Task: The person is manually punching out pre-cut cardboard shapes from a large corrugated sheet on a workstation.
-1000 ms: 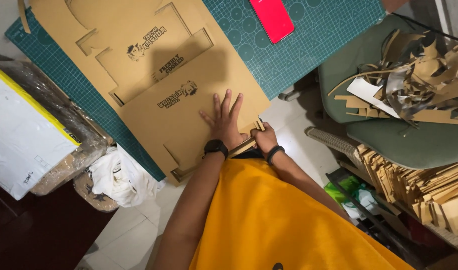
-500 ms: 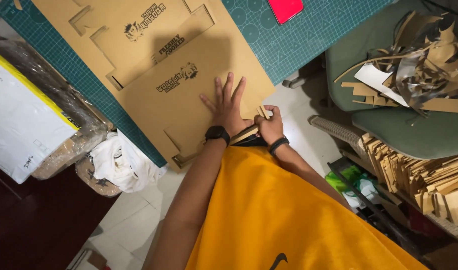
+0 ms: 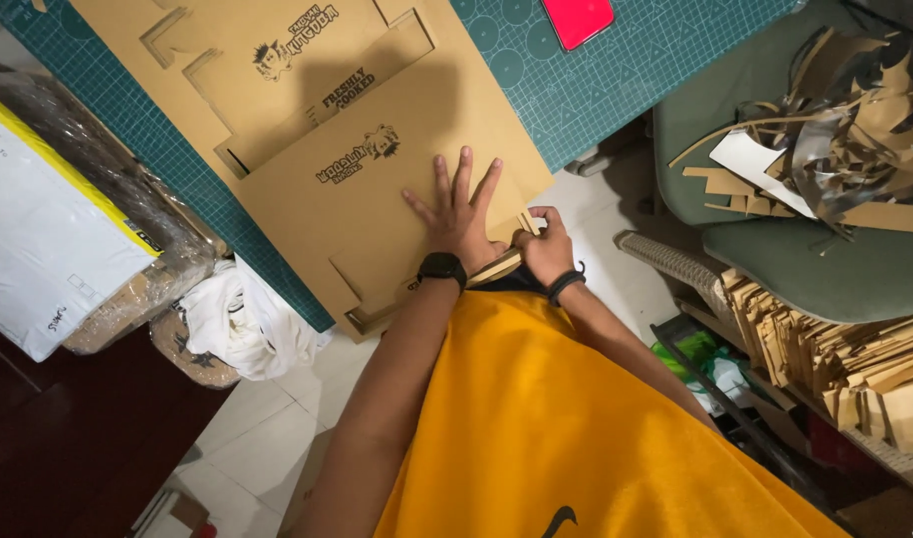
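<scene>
1. Brown corrugated cardboard, a flat die-cut sheet with black printing (image 3: 377,189), is lying over a teal gridded cutting mat (image 3: 616,90) in the upper middle of the frame, its lower corner hanging off the mat's edge.
2. The step in hand looks like working on the sheet's lower right edge: one hand is pinning it while the other is working at a small tab there.
3. The left hand (image 3: 459,221), wearing a black wrist watch (image 3: 441,269), is lying fully open, palm down, fingers spread, pressing on the sheet just left of centre frame.
4. The right hand (image 3: 546,249) is curling closed, fingertips pinching the cardboard edge beside the left hand; whether it is also holding a tool I cannot tell.
5. The next move probably calls for steady downward pressure from the flat hand, so the sheet is not sliding while the edge is being worked.
6. A red flat phone (image 3: 578,20) is resting on the mat at the top edge.
</scene>
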